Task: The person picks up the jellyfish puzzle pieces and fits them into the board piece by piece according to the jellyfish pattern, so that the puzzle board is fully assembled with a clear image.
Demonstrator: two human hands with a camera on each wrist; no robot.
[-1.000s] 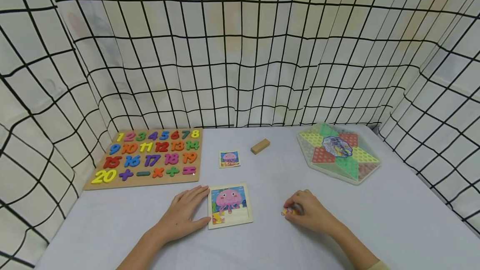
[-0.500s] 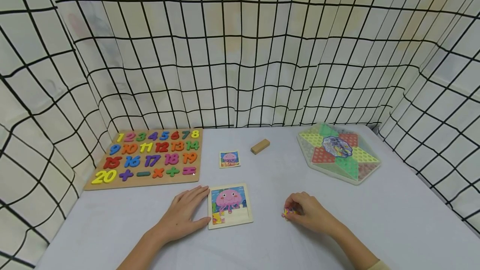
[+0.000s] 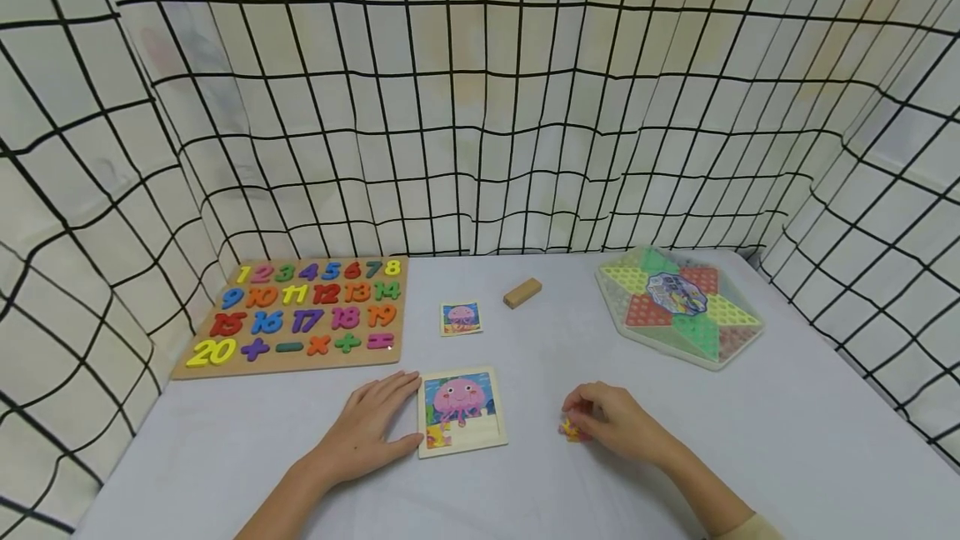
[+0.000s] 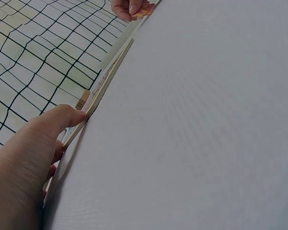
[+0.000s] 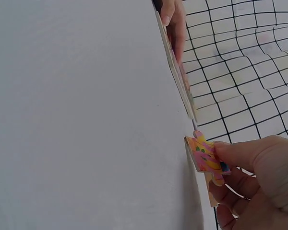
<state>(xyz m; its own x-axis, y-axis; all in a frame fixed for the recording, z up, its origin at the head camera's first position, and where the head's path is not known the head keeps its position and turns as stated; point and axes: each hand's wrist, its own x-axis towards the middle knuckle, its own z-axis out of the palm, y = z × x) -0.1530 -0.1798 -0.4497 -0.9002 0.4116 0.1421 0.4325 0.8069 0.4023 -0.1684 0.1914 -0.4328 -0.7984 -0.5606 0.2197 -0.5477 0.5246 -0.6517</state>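
Observation:
A square wooden jigsaw puzzle [image 3: 459,411] with a pink jellyfish picture lies in front of me, its lower right part showing bare wood. My left hand [image 3: 369,426] rests at its left side, fingers extended, with thumb and fingertips touching the frame. To the right of the puzzle, my right hand [image 3: 613,421] pinches a colourful puzzle piece [image 5: 204,155] between thumb and fingers. That piece is yellow, orange and pink with green spots; a dark blue bit shows by the fingers. Whether more than one piece is held, I cannot tell.
Behind the puzzle lie a small jellyfish picture card [image 3: 461,318] and a wooden block [image 3: 522,292]. A number board [image 3: 296,315] stands at the left, a hexagonal game board [image 3: 678,305] at the right. Black-lined netting [image 3: 480,148] surrounds the white table [image 3: 525,498].
My right hand has turned the puzzle piece slightly and shifted its fingers, so more orange shows below them. The left hand and the jellyfish puzzle stay in place.

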